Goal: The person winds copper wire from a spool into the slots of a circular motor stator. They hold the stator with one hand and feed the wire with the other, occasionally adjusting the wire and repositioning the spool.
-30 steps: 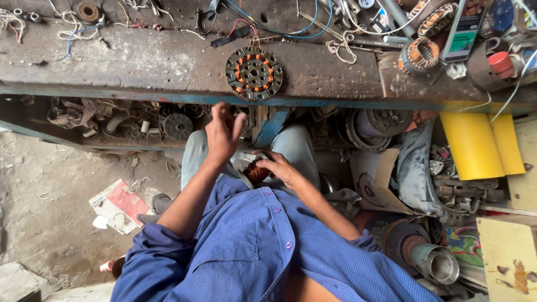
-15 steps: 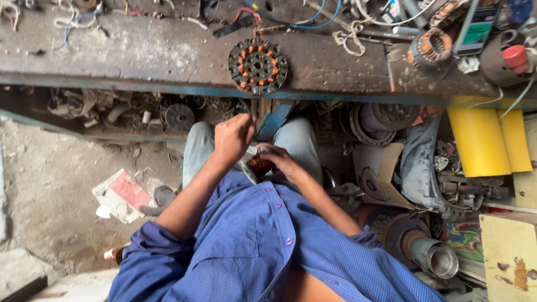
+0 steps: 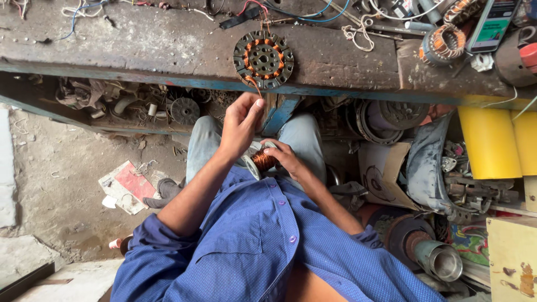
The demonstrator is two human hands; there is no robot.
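Copper wire spool (image 3: 262,161) sits in the lap, right hand (image 3: 285,159) wrapped around it. Left hand (image 3: 240,124) has its grip pinched on a thin copper wire (image 3: 253,86) running up to the round stator (image 3: 263,59) near the desk (image 3: 140,45) edge.

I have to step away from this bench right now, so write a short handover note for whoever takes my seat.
Left hand: raised, fingers pinching a copper wire that runs up to the stator.
Right hand: in the lap, gripping the copper wire spool.
Stator lies flat near the workbench front edge.
Done: several slots already carry copper coils.
Left: I cannot tell how many slots remain unwound; wire is uncut.
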